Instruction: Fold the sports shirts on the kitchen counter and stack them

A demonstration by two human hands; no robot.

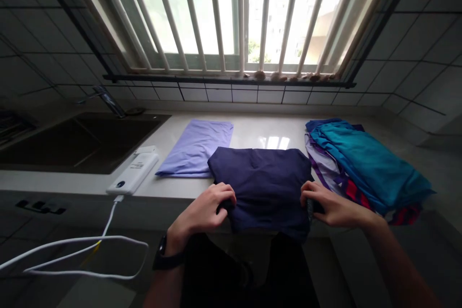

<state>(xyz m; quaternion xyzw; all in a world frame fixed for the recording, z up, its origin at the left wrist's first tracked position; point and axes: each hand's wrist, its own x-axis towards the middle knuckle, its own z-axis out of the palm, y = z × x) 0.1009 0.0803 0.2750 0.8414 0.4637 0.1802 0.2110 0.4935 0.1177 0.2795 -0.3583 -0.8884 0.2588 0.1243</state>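
A dark navy cloth [265, 185] lies partly on the white counter, its near part hanging over the front edge. My left hand [212, 204] is closed on the cloth's left side, fingers curled. On the opposite side my right hand [323, 203] grips it too, with the fingertips curled around its edge. A flat, neatly folded lavender cloth [202, 144] lies to the left, its right corner close to the navy one. Whether the navy cloth is a garment I cannot tell.
A pile of clothes topped by a teal one [368, 159] rests at the right and overhangs the counter's edge. A white power bank [135, 173] with a white cable [108, 219] lies at left, beside a dark sink [72, 142] with a tap [108, 101]. Behind is a barred window [240, 19].
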